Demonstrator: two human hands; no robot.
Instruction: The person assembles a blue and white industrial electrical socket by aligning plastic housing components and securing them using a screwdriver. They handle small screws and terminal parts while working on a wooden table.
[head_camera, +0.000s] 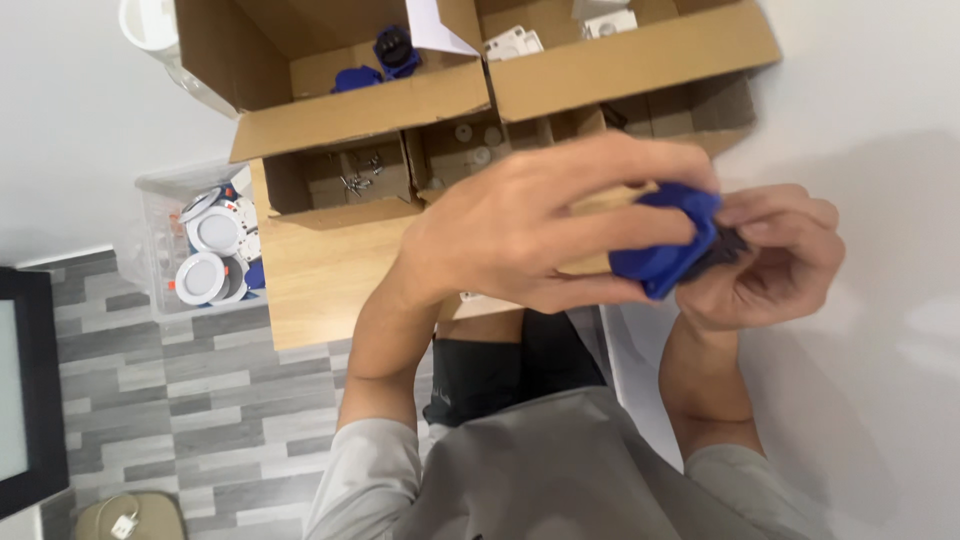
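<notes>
Blue plastic part clamped between left hand and right hand, near 2 open cardboard boxes, white round lamps far left.

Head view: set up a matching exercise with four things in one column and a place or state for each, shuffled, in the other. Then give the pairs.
Things
1. blue plastic part
2. round white lamps
3. cardboard boxes
4. dark-framed panel

Places or states
A. at the left edge, standing on the grey plank floor
B. lying in a clear plastic bin
C. gripped between the left hand and the right hand
D. flaps open, with small parts inside

Pairs: 1-C, 2-B, 3-D, 4-A
</notes>
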